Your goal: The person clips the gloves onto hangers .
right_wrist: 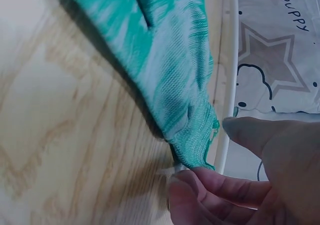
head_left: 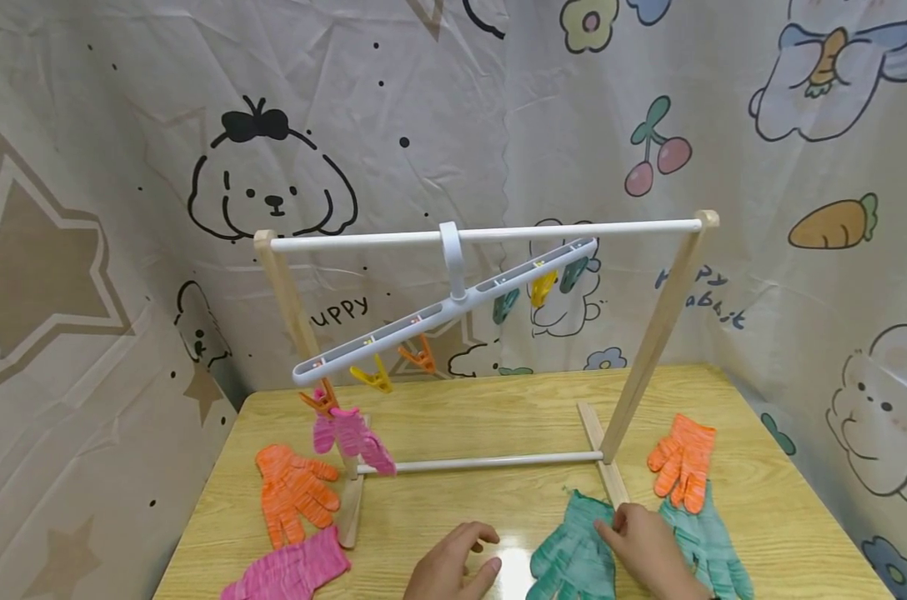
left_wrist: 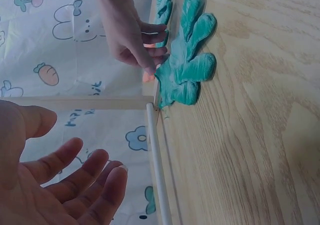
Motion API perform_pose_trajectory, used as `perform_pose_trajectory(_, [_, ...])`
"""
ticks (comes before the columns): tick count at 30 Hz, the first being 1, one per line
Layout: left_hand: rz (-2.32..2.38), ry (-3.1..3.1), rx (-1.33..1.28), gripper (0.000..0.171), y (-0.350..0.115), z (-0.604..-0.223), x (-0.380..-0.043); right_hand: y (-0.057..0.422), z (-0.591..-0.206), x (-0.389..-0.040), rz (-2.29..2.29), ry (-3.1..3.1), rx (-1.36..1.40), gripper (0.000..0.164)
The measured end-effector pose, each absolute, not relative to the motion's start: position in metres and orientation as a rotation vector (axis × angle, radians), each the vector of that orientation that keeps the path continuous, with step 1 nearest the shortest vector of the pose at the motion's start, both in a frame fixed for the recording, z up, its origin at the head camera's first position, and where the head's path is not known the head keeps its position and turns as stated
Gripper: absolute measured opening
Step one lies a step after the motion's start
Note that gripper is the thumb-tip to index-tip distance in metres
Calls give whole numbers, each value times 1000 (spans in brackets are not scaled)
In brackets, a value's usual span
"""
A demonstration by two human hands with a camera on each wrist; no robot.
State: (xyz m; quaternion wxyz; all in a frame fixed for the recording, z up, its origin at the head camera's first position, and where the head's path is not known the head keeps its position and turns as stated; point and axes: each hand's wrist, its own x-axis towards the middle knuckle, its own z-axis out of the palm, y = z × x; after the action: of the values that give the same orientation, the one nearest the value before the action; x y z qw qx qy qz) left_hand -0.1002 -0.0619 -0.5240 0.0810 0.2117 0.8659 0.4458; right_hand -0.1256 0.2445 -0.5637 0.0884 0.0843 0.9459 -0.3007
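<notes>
My right hand point(head_left: 644, 546) is at the cuff of a green glove point(head_left: 577, 542) that lies on the table. In the right wrist view its fingertips point(right_wrist: 200, 172) are right at the cuff edge, with the thumb held apart. My left hand point(head_left: 453, 567) hovers to the left of that glove with loosely bent fingers and nothing in them. Beyond both hands, a grey-white clip hanger point(head_left: 453, 308) hangs slanted from the rack's top bar point(head_left: 573, 232). A pink glove point(head_left: 352, 437) dangles from an orange clip point(head_left: 321, 400) at its near left end.
A second green glove point(head_left: 712, 546) and an orange glove point(head_left: 682, 462) lie at the right. Another orange glove point(head_left: 296, 496) and a pink glove point(head_left: 288, 571) lie at the left. The rack's wooden post point(head_left: 652, 342) and foot stand just beyond my right hand.
</notes>
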Motion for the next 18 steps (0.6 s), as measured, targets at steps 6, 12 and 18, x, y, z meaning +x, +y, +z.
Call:
perform_pose_trajectory(6, [1310, 2560, 609, 19, -59, -523, -99, 244, -568, -124, -868, 2845, 253, 41])
perform_pose_trajectory(12, [1295, 2557, 607, 23, -59, -523, -99, 242, -572, -122, -766, 2873, 239, 40])
perform_pose_trajectory(18, [1286, 2540, 597, 24, -59, -522, -99, 239, -571, -124, -682, 2881, 254, 38])
